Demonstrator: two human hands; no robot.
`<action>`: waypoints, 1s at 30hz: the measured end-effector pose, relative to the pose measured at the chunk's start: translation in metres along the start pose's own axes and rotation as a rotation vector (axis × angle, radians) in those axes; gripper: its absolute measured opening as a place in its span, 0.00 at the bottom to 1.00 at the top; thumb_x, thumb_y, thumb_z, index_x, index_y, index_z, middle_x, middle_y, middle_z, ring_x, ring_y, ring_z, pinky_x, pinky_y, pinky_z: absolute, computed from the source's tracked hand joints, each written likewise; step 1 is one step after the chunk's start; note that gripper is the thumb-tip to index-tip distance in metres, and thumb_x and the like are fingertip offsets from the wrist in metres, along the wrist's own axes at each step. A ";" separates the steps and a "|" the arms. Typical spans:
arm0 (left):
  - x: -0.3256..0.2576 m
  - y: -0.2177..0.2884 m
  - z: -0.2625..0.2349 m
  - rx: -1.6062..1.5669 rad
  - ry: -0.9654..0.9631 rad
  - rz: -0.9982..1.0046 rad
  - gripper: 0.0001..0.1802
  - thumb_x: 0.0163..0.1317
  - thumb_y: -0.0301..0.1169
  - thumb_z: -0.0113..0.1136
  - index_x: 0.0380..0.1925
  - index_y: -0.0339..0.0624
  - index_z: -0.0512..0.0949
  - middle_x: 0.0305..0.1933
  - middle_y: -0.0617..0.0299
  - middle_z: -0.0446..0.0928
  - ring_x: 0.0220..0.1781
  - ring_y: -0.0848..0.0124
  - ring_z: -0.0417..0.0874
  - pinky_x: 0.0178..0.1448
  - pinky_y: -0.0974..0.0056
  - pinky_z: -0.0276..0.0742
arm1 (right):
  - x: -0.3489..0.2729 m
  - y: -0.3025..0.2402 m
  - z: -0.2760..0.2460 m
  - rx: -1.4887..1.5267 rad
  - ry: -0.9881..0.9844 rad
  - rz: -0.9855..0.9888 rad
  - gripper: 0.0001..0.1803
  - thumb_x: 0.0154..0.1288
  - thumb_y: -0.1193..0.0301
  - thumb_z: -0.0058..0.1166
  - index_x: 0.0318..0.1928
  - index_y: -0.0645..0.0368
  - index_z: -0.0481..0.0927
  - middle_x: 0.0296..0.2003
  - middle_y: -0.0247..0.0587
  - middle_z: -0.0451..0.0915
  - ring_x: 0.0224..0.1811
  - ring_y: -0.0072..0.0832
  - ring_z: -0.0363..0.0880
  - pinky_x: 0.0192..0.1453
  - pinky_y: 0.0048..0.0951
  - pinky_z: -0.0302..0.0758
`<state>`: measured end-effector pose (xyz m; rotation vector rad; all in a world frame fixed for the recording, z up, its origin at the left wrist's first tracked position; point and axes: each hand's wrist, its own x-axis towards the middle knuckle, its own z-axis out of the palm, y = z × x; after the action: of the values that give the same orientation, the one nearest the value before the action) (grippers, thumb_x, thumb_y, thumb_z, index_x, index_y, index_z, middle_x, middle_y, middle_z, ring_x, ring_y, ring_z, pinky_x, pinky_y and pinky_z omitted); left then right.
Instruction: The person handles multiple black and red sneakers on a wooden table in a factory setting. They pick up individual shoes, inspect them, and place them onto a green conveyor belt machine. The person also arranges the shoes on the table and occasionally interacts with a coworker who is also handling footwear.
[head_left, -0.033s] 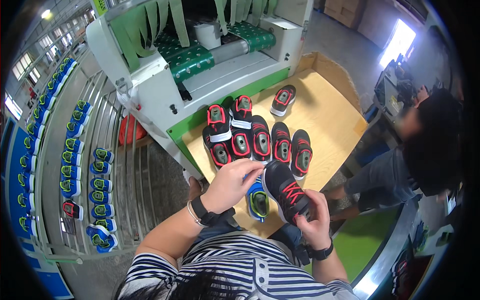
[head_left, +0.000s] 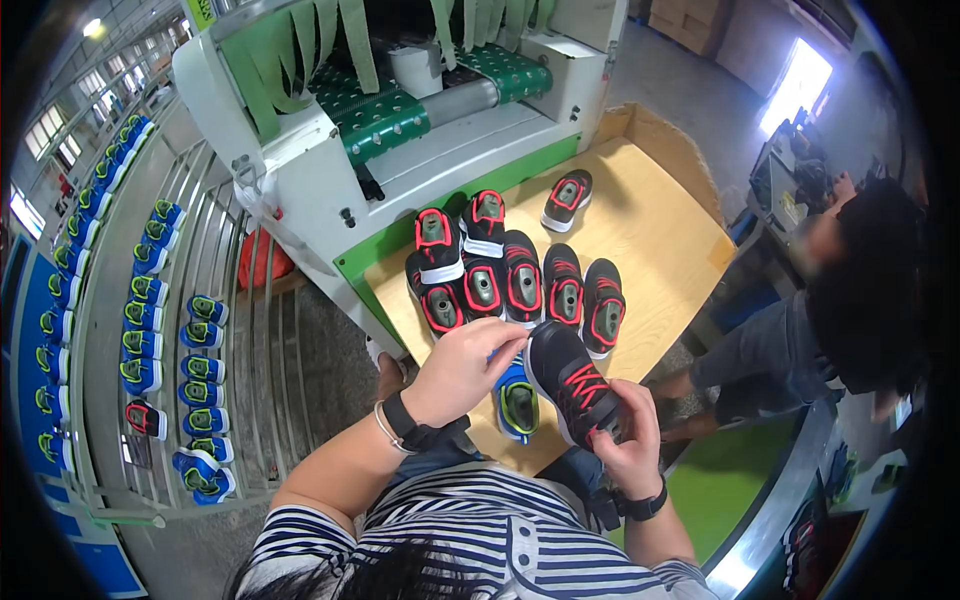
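Observation:
A black sneaker with red laces and a white sole (head_left: 572, 385) is tilted in front of me, toe pointing away. My right hand (head_left: 632, 440) is closed round its heel end, thumb on the collar. At the sole's edge by the toe, the thumb and forefinger of my left hand (head_left: 465, 370) are pinched together; whatever is between them is too small to make out. A blue sneaker with a lime-green lining (head_left: 517, 405) lies on the wooden table (head_left: 655, 235), partly hidden under my left hand. Several black sneakers with red trim (head_left: 523, 275) are grouped just beyond, some stacked on others.
One black sneaker (head_left: 567, 200) stands apart at the table's far side. Behind it is a machine with a green conveyor belt (head_left: 385, 125) and hanging strips. Racks of blue sneakers (head_left: 142, 345) line the left. A person (head_left: 780, 340) is at the right, near a green surface (head_left: 725, 490).

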<state>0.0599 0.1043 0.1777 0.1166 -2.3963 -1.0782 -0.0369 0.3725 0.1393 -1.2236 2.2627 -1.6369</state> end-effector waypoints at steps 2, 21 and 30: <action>-0.001 0.001 0.001 0.070 0.026 0.041 0.07 0.65 0.24 0.67 0.42 0.35 0.84 0.37 0.53 0.83 0.38 0.61 0.87 0.43 0.62 0.83 | 0.003 -0.008 -0.002 -0.109 -0.017 -0.082 0.37 0.46 0.79 0.62 0.63 0.63 0.75 0.56 0.52 0.78 0.58 0.45 0.76 0.66 0.40 0.74; -0.017 -0.006 0.025 -0.694 -0.007 -0.467 0.06 0.70 0.21 0.59 0.45 0.36 0.80 0.40 0.69 0.79 0.42 0.80 0.80 0.49 0.71 0.78 | -0.008 -0.004 0.015 0.723 0.139 0.333 0.38 0.65 0.73 0.67 0.71 0.67 0.64 0.63 0.44 0.72 0.65 0.29 0.75 0.72 0.33 0.70; -0.015 -0.006 0.004 -0.568 0.040 -0.313 0.04 0.71 0.25 0.51 0.36 0.40 0.73 0.34 0.69 0.73 0.37 0.80 0.74 0.44 0.71 0.72 | -0.009 -0.002 0.013 0.723 0.150 0.341 0.38 0.63 0.74 0.67 0.71 0.67 0.64 0.62 0.44 0.73 0.65 0.30 0.75 0.72 0.33 0.70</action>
<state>0.0698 0.1073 0.1651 0.3165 -1.9850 -1.8364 -0.0235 0.3677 0.1321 -0.5252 1.5566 -2.1443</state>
